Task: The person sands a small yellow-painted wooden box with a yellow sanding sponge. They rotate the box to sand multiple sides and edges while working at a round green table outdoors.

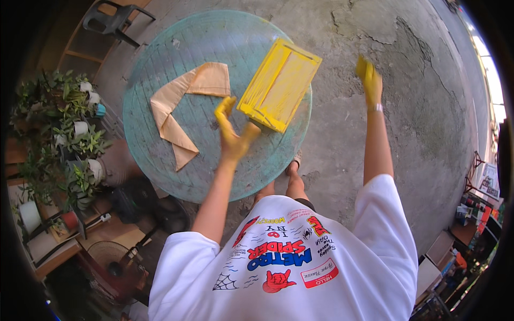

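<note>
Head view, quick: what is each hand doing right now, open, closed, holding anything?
Left hand: yellow glove, open, fingers spread at the near corner of the yellow tray; no closed grip visible.
Right hand: yellow glove, raised clear of the round table, holding nothing.

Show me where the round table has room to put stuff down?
The table is bare along its far rim, beyond the cloth and tray, and at its near rim below the left hand. The middle is crowded.

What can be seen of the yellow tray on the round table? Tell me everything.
The yellow tray is a flat rectangular frame with raised rims and ribbed inner panels, coated in yellow paint. It lies tilted diagonally on the round glass table, near its right edge. The left hand, yellow-gloved, touches its near corner.
</note>
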Tool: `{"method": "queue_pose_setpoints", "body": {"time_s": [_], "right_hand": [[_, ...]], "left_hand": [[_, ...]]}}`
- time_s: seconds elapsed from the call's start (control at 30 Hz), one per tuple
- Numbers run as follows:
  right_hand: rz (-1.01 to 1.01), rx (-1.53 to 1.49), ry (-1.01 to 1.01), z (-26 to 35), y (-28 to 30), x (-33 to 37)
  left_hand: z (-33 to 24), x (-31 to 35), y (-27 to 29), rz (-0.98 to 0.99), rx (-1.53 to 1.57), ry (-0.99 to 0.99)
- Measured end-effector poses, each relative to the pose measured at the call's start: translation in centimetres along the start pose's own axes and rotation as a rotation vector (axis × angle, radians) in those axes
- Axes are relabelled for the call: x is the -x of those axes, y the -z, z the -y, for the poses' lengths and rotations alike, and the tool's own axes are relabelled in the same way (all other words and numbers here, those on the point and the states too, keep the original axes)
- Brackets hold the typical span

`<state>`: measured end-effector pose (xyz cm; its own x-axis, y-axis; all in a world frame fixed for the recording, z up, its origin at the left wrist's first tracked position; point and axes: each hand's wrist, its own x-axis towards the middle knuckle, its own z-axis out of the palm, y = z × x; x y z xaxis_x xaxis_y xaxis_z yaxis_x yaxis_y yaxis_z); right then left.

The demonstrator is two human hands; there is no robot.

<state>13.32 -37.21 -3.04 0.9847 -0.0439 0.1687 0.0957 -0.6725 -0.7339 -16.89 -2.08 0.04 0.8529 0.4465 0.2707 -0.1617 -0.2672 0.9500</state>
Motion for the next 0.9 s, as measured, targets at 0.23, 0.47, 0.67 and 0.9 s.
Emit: {"method": "queue_pose_setpoints", "body": {"time_s": [0.23, 0.47, 0.67, 0.9], "right_hand": [[0.615, 0.693, -0.506, -32.6, 16.1, 45.8], [0.659, 0.317, -1.433, -23.6, 21.4, 69.4], [0.537, 0.309, -1.296, -29.9, 20.1, 61.8], [0.053, 0.359, -0.459, -47.0, 17.4, 24.5]], "left_hand": [[-1.9, -16.0, 1.8, 0.657, 0.175, 0.76], [-0.7, -17.8, -4.1, 0.783, 0.502, 0.994], [-3.4, -14.6, -3.1, 0.466, 0.641, 0.909], [-6.4, -8.9, -7.4, -0.159, 1.033, 0.729]]}}
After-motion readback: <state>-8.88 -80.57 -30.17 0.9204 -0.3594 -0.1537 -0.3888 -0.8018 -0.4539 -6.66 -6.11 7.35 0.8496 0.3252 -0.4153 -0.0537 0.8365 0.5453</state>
